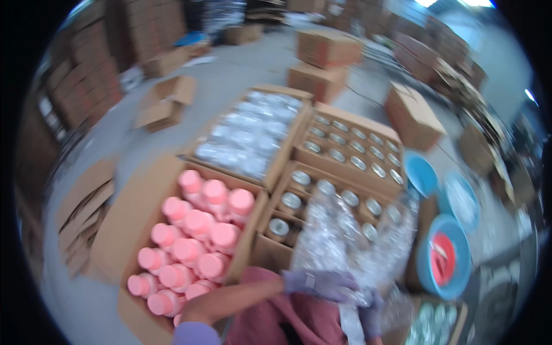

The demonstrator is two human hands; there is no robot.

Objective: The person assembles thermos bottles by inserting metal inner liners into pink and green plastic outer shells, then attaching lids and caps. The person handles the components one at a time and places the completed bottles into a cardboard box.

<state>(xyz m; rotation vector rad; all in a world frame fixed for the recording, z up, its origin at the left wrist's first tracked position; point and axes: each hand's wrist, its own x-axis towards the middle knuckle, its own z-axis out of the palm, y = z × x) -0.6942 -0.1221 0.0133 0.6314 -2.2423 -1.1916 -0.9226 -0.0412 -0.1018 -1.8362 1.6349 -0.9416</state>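
a left hand (322, 283) in a purple glove grips a crinkled clear plastic bag (351, 241), held over a carton of silver-lidded jars (322, 210). the right hand (371, 316), also gloved, clutches the bag's lower edge. left of that carton sits a box of pink-capped bottles (190, 241); to its right, blue basins (443, 256).

Crinkled clear plastic wrap (351, 241), glossy and catching the light, is bunched in the left hand (322, 283), which wears a thin, smooth lilac glove. Matt brown cardboard boxes (132, 213) hold bottles with smooth pink plastic caps (198, 221) and jars with shiny metal lids (356, 150). Blue plastic basins (422, 175) sit nearby on a dull grey concrete floor (230, 75).
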